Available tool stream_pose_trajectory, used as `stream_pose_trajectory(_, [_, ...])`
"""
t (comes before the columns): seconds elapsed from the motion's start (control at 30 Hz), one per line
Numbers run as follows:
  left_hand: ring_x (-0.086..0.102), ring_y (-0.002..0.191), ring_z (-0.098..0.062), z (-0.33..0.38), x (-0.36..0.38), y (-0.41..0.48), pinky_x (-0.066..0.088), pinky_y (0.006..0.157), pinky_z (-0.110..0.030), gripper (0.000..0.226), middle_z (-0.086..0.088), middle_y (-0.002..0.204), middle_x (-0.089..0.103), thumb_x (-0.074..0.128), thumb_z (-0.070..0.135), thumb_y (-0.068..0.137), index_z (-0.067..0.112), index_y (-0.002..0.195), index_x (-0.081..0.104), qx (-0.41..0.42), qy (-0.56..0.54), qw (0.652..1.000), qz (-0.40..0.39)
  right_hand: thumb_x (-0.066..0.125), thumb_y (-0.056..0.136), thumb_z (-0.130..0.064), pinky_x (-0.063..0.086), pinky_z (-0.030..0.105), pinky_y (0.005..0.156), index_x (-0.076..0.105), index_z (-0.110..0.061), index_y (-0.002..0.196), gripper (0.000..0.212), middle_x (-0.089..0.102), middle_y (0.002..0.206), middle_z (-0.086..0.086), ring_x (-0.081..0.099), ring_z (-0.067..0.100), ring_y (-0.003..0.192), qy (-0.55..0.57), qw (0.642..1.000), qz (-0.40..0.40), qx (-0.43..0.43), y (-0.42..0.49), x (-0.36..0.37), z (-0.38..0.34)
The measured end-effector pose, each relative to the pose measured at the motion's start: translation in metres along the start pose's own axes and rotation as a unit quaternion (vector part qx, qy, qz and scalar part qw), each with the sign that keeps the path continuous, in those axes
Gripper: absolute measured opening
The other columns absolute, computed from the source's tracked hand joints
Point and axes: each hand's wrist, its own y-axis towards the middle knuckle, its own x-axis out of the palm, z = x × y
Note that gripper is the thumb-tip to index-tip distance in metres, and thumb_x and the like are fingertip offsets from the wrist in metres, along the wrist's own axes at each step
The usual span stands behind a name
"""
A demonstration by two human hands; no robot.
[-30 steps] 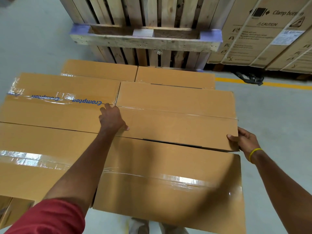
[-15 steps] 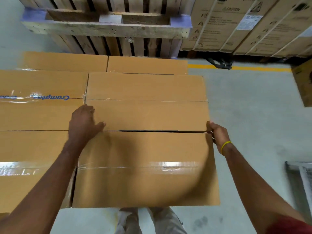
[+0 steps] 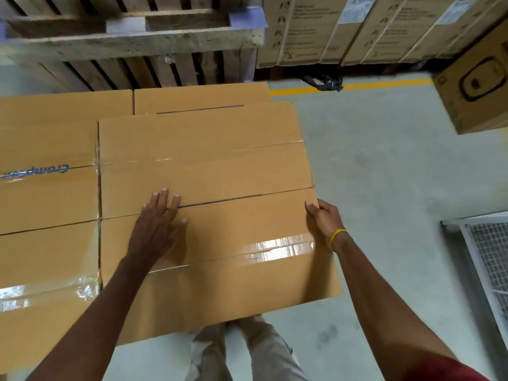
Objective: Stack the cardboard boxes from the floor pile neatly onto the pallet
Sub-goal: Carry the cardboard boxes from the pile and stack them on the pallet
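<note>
Your taped cardboard box (image 3: 247,270) touches a neighbouring box (image 3: 46,259) on its left, likely for neatness. Your left hand (image 3: 156,229) lies flat on its top, fingers straight, steadying; your right hand (image 3: 324,221) curls round its right edge

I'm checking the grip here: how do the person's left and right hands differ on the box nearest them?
The left hand lies flat on top of the nearest box, fingers straight. The right hand curls round that box's right edge, thumb on top. The right wrist wears a yellow band, while the left wrist is bare. Both hands touch the same box.
</note>
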Motion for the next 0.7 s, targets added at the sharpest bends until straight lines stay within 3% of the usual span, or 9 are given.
stream_pose_trajectory(0.07, [0.038, 0.145, -0.051, 0.001, -0.001, 0.000, 0.039, 0.108, -0.069, 0.084, -0.028, 0.161, 0.035, 0.014, 0.066, 0.105, 0.006, 0.156, 0.040, 0.004, 0.006, 1.000, 0.000, 0.065, 0.096, -0.027, 0.050, 0.028, 0.090, 0.076, -0.014, 0.097, 0.017, 0.075, 0.094, -0.005, 0.066, 0.014, 0.091, -0.009, 1.000, 0.003, -0.003, 0.002, 0.000, 0.001])
stream_pose_trajectory(0.2, [0.035, 0.148, -0.050, 0.007, 0.000, -0.003, 0.036, 0.111, -0.067, 0.080, -0.027, 0.163, 0.032, 0.015, 0.064, 0.106, 0.007, 0.158, 0.038, -0.003, -0.004, 1.000, 0.004, 0.064, 0.096, -0.027, 0.046, 0.025, 0.076, 0.069, -0.021, 0.079, 0.019, 0.068, 0.081, -0.009, 0.060, 0.013, 0.081, -0.016, 1.000, 0.016, -0.013, 0.001, 0.000, 0.005])
stream_pose_trajectory(0.27, [0.033, 0.150, -0.049, 0.012, 0.000, -0.009, 0.035, 0.112, -0.066, 0.079, -0.026, 0.164, 0.031, 0.017, 0.063, 0.106, 0.008, 0.159, 0.036, -0.013, -0.012, 1.000, 0.002, 0.065, 0.096, -0.029, 0.045, 0.028, 0.077, 0.067, -0.021, 0.077, 0.020, 0.067, 0.080, -0.008, 0.059, 0.016, 0.083, -0.026, 0.999, 0.015, -0.022, 0.001, -0.001, 0.007])
stream_pose_trajectory(0.37, [0.028, 0.153, -0.045, 0.012, 0.006, -0.032, 0.032, 0.117, -0.062, 0.082, -0.024, 0.166, 0.027, 0.020, 0.065, 0.104, 0.006, 0.160, 0.034, -0.047, -0.050, 0.998, 0.002, 0.067, 0.094, -0.025, 0.046, 0.031, 0.094, 0.070, -0.017, 0.106, 0.014, 0.070, 0.111, -0.002, 0.062, 0.021, 0.104, -0.039, 0.999, 0.018, -0.022, 0.003, -0.002, 0.002])
stream_pose_trajectory(0.43, [0.028, 0.153, -0.044, 0.011, 0.011, -0.058, 0.031, 0.119, -0.061, 0.082, -0.025, 0.166, 0.029, 0.024, 0.064, 0.104, 0.003, 0.159, 0.035, -0.082, -0.074, 0.994, 0.022, 0.073, 0.091, -0.021, 0.041, 0.033, 0.109, 0.060, -0.012, 0.134, 0.046, 0.060, 0.135, 0.001, 0.056, 0.021, 0.123, -0.038, 0.998, 0.026, -0.030, 0.005, -0.004, -0.008])
stream_pose_trajectory(0.5, [0.024, 0.155, -0.041, 0.009, 0.017, -0.090, 0.027, 0.121, -0.058, 0.080, -0.022, 0.167, 0.028, 0.033, 0.059, 0.102, 0.003, 0.159, 0.034, -0.124, -0.107, 0.985, 0.047, 0.077, 0.088, -0.020, 0.040, 0.038, 0.114, 0.049, -0.008, 0.146, 0.065, 0.055, 0.144, 0.006, 0.053, 0.021, 0.130, -0.019, 0.999, 0.031, -0.031, 0.011, -0.003, -0.020])
stream_pose_trajectory(0.57, [0.022, 0.156, -0.037, 0.006, 0.023, -0.122, 0.023, 0.122, -0.052, 0.081, -0.019, 0.168, 0.026, 0.036, 0.057, 0.099, 0.004, 0.160, 0.032, -0.168, -0.120, 0.976, 0.064, 0.074, 0.090, -0.014, 0.047, 0.031, 0.104, 0.055, -0.005, 0.140, 0.055, 0.063, 0.130, 0.007, 0.059, 0.022, 0.119, -0.032, 0.998, 0.026, -0.039, 0.013, 0.002, -0.030])
stream_pose_trajectory(0.63, [0.028, 0.154, -0.039, 0.001, 0.031, -0.152, 0.030, 0.123, -0.054, 0.078, -0.019, 0.167, 0.030, 0.045, 0.052, 0.100, 0.002, 0.158, 0.035, -0.209, -0.107, 0.969, 0.077, 0.069, 0.092, -0.011, 0.050, 0.023, 0.087, 0.067, -0.006, 0.126, 0.035, 0.068, 0.109, 0.006, 0.063, 0.024, 0.104, -0.088, 0.994, 0.025, -0.062, 0.014, 0.007, -0.034])
stream_pose_trajectory(0.7, [0.035, 0.149, -0.042, -0.004, 0.036, -0.177, 0.040, 0.117, -0.058, 0.073, -0.018, 0.163, 0.034, 0.057, 0.049, 0.098, 0.005, 0.154, 0.038, -0.243, -0.116, 0.959, 0.087, 0.072, 0.089, -0.016, 0.049, 0.029, 0.095, 0.070, -0.011, 0.122, 0.034, 0.071, 0.109, 0.005, 0.065, 0.026, 0.105, -0.112, 0.990, 0.050, -0.076, 0.015, 0.009, -0.034])
